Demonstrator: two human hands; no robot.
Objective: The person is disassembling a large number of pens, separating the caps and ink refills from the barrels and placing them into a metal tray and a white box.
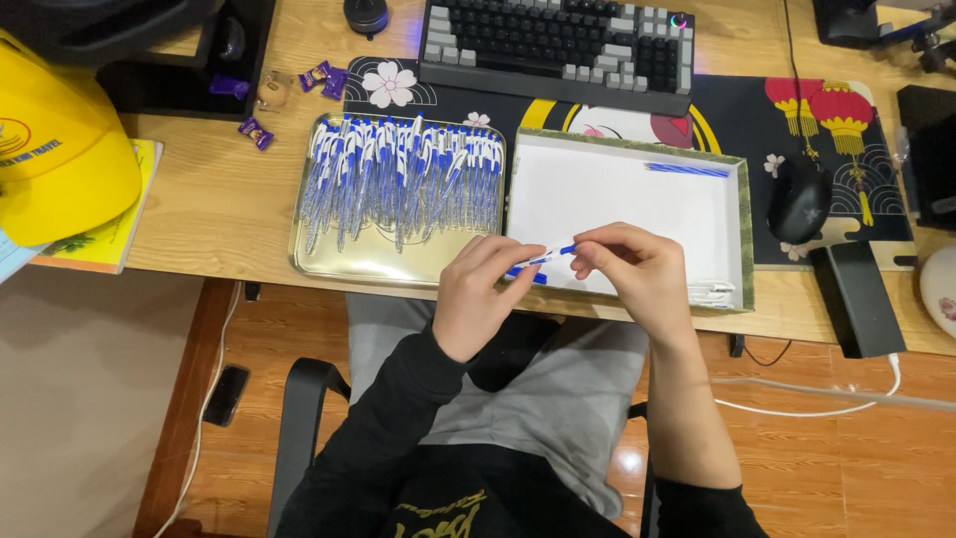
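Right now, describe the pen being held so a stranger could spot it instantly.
Find the white-lined box on the desk beside the gold tray full of pens. Over its front edge, the left hand and right hand pinch one blue-and-white pen, the only one lifted.

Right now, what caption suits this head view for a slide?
Both hands, left and right, hold a blue pen between tray and box.

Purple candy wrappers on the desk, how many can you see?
4: one purple candy on the black stand, two together by the keyboard, and one above the tray's left corner. More may be hidden.
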